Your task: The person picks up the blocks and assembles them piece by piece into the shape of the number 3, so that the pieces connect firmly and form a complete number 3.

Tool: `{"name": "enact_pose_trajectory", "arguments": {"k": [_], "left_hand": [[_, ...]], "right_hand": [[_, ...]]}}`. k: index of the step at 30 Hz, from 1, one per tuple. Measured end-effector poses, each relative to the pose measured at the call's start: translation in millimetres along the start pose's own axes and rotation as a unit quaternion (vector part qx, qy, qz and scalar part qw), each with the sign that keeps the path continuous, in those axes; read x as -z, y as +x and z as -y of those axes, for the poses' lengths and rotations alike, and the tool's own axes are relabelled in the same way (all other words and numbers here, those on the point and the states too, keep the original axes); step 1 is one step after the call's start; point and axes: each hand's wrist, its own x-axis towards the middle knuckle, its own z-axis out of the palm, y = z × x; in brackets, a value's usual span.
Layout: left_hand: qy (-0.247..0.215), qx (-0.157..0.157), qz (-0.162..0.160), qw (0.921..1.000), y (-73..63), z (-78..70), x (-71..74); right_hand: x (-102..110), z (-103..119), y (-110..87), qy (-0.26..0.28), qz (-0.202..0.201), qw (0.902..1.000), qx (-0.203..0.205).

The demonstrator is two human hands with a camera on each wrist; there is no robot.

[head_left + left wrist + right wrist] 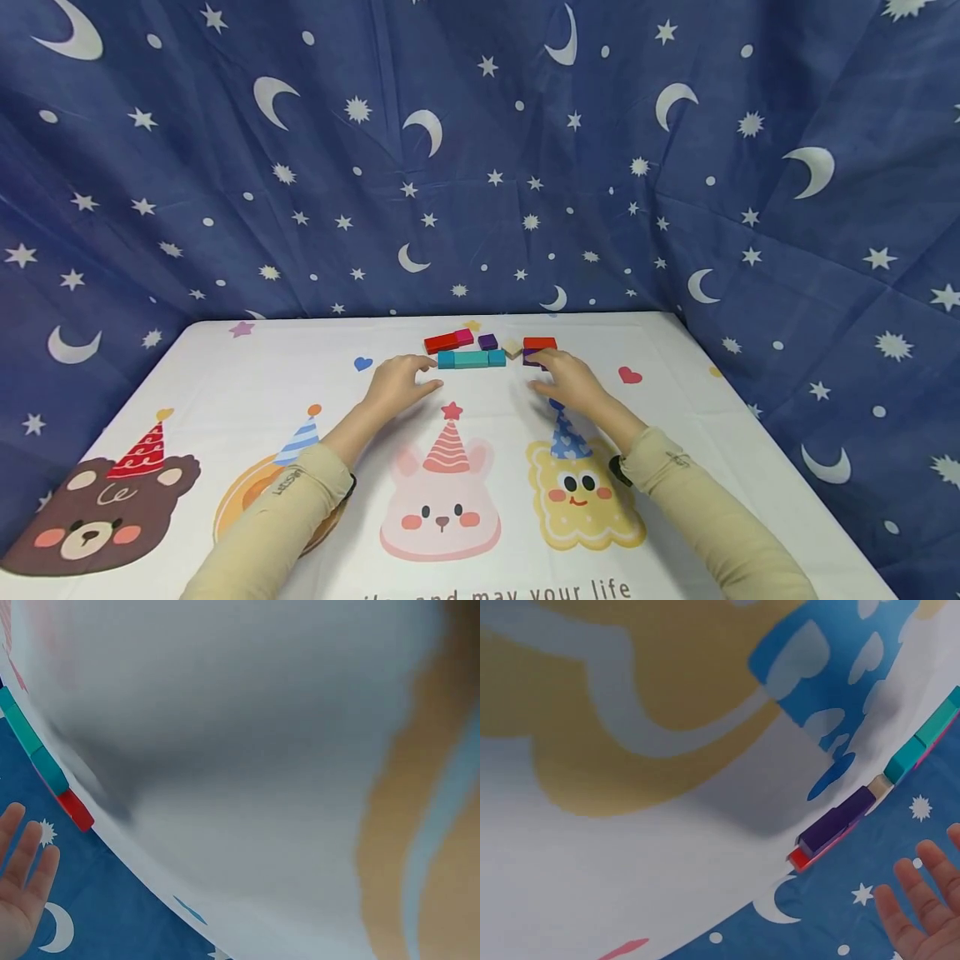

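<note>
Small coloured blocks lie near the far edge of the table. In front is a row of teal and blue-green blocks [471,359]; behind it are a red block [441,343], a pink block [464,337] and a small purple block [488,342]. A beige block [513,348] sits right of the row, then an orange-red block [540,342] with purple [834,823] in front, partly hidden by fingers. My left hand [401,386] hovers at the row's left end, fingers loosely spread, holding nothing. Beside the purple piece is my right hand [567,383], relaxed; whether it touches cannot be told.
A white tablecloth [300,367] printed with cartoon animals, hearts and stars covers the table. Directly behind the far edge hangs a dark blue curtain [480,233] with moons and stars, which also runs along the right side.
</note>
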Motion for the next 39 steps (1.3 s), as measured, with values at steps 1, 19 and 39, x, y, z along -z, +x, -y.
{"name": "enact_pose_trajectory", "arguments": {"k": [1, 19, 39], "left_hand": [[0.002, 0.002, -0.001, 1.0, 1.7, -0.9, -0.7], [0.005, 0.013, -0.041, 0.999, 27.2, -11.7, -17.6], [-0.054, 0.009, 0.007, 0.9984, 50.0, -14.9, -35.0]], "right_hand": [[0, 0, 1.1, -0.003, -0.002, 1.0, 0.002], [-2, 7, 17.8, 0.005, -0.005, 0.9999, 0.009], [-11, 8, 32.9, 0.012, -0.022, 0.9992, 0.032]]}}
